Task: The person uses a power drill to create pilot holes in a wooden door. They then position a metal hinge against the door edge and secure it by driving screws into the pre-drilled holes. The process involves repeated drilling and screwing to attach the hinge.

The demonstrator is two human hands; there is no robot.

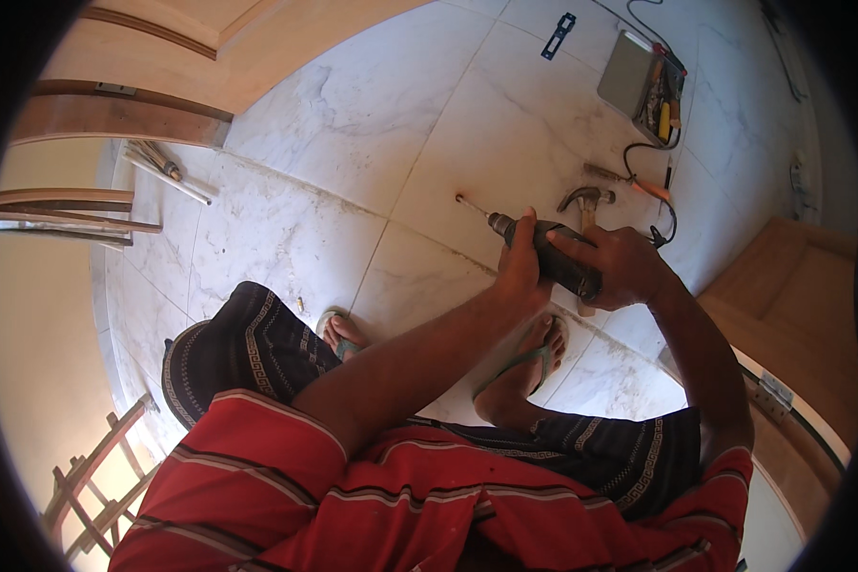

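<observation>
I hold a dark power drill point(564, 262) over the marble-look floor tiles point(353, 250). Its thin bit points up and left, with the tip at a small brownish hole point(459, 197) in the tile; whether it is inside cannot be made out. My left hand point(521, 259) is closed around the drill's front part, just behind the chuck. Around the rear of the body my right hand point(622, 267) is wrapped, hiding the handle and trigger. Right beside the drill lies a claw hammer point(586, 198), its handle partly behind my right hand.
An orange-handled tool point(648, 188) lies near the black power cord point(629, 157). Farther back sit an open tool case point(629, 76) and a dark blue slotted piece point(559, 36). Wooden doors point(257, 52) stand at upper left and right. Thin sticks and a white rod point(176, 181) lie left.
</observation>
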